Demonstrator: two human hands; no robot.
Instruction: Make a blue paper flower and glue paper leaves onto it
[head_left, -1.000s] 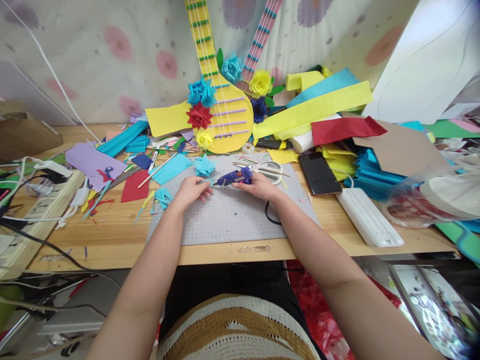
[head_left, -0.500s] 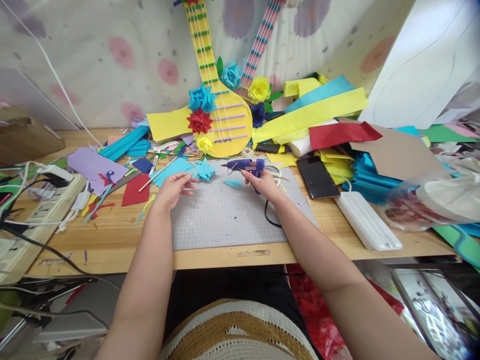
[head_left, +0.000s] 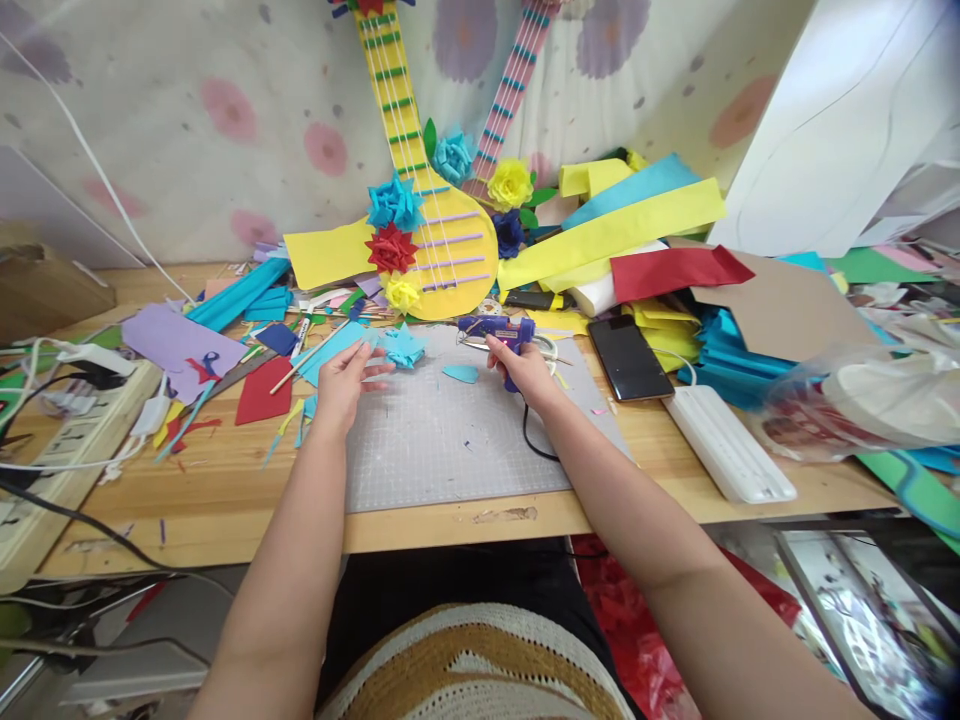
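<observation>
My right hand (head_left: 527,372) grips a purple hot glue gun (head_left: 495,328), its nozzle pointing left above the grey cutting mat (head_left: 420,450). On the mat, just below and left of the gun, lies a loose light-blue paper petal (head_left: 460,373). A light-blue paper flower (head_left: 403,346) rests at the mat's upper left. Beside that flower, slightly lower and to the left, is my left hand (head_left: 346,385), open with its lower fingers apart and no object visible in it. Light-blue paper (head_left: 328,356) and a thin wooden stick (head_left: 309,357) lie behind the left hand.
A yellow paper guitar (head_left: 457,245) with paper flowers leans against the curtain. A phone (head_left: 630,357) and a white power bank-like box (head_left: 731,445) lie to the right. Colored paper strips (head_left: 622,235) pile up behind. A power strip (head_left: 82,440) with cables stands left.
The glue gun has shifted slightly right, away from the blue flower and petal. My left hand stays beside the flower, its lower fingers a little more spread. The whole view has moved slightly.
</observation>
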